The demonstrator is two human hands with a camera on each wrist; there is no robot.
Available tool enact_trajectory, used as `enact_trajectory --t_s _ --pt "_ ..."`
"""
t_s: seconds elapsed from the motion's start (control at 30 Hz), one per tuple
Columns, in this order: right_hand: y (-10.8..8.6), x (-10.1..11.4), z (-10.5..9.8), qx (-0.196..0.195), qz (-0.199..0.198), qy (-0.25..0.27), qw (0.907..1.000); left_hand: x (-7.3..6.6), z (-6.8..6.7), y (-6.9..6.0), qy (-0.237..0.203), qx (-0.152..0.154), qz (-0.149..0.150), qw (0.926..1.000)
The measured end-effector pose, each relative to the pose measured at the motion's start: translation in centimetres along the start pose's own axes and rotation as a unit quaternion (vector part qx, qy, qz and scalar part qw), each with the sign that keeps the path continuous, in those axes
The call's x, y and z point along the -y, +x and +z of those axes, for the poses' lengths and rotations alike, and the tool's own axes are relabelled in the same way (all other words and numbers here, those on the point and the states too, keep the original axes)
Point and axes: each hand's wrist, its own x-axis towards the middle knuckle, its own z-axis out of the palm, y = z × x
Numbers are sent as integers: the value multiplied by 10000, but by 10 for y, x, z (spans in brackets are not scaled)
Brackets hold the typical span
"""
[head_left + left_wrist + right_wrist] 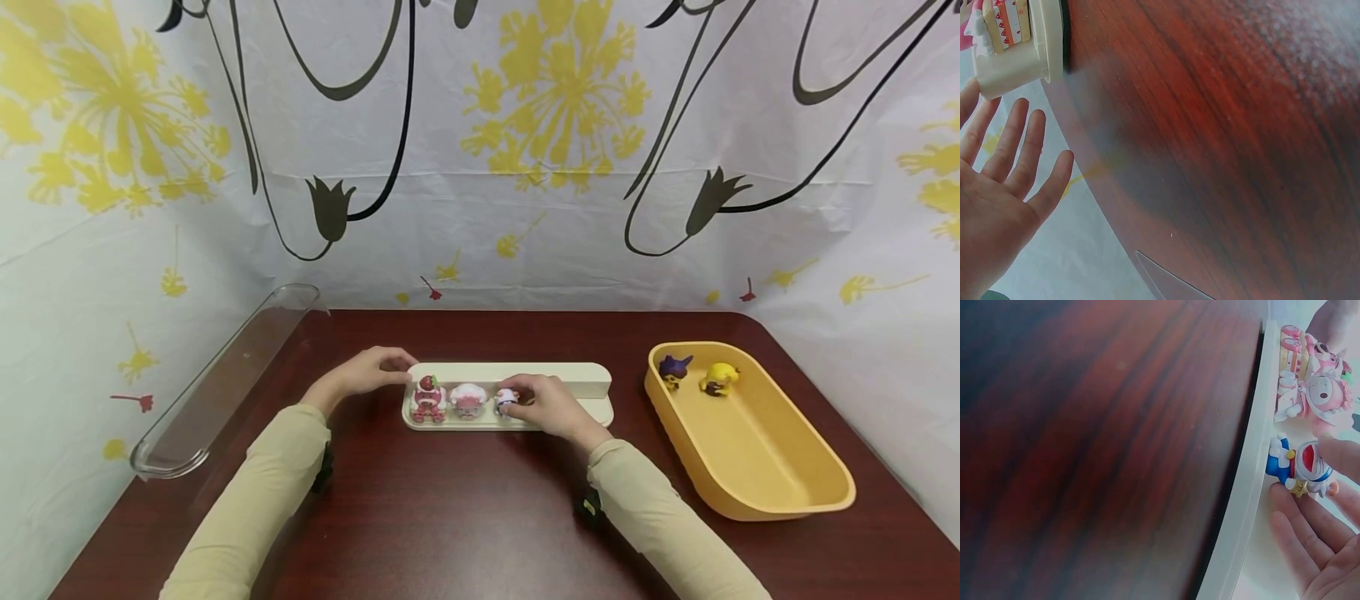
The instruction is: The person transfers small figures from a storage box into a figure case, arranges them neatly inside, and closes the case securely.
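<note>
A cream stepped display stand (pixel 540 372) lies on the table with figurines in a row on its lower step. At its left end is a pink bear figurine with a strawberry on top (pixel 429 402), then a pink and white figurine (pixel 468 402). My right hand (pixel 551 404) pinches a small blue and white figurine (pixel 1291 459) from above, with its feet at the stand's front part. The figurine has a red open mouth and a yellow star beside it. My left hand (pixel 372 369), fingers extended and spread, touches the stand's left end with its fingertips.
A yellow tray (pixel 765 450) stands at the right, holding a purple and yellow figurine (pixel 674 369) and a yellow figurine (pixel 720 378). A clear plastic cover (pixel 225 383) lies along the table's left edge. Patterned white cloth hangs behind and at both sides.
</note>
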Motion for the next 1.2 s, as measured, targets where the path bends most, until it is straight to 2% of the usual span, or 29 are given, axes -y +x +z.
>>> enact_trajectory --t_s 0.37,0.63,0.87,0.97,1.13,1.2 --pt "-4 1 -2 -49 62 -4 10000 -2 0 -1 -15 0 28 10000" --pt "-9 0 -17 -236 74 -253 9994 -2 0 0 3 1 14 10000" --pt "-3 6 -52 -437 -70 -524 9976 0 -1 -1 -59 -3 -33 10000" --pt "1 9 -73 -546 93 -568 9968 0 -2 -2 -52 7 41 10000" --pt "3 13 -113 -725 497 -628 9941 -28 -6 -13 -104 77 84 9999" --pt "1 12 -127 -817 608 -724 9922 -29 -5 -13 -133 98 33 9999"
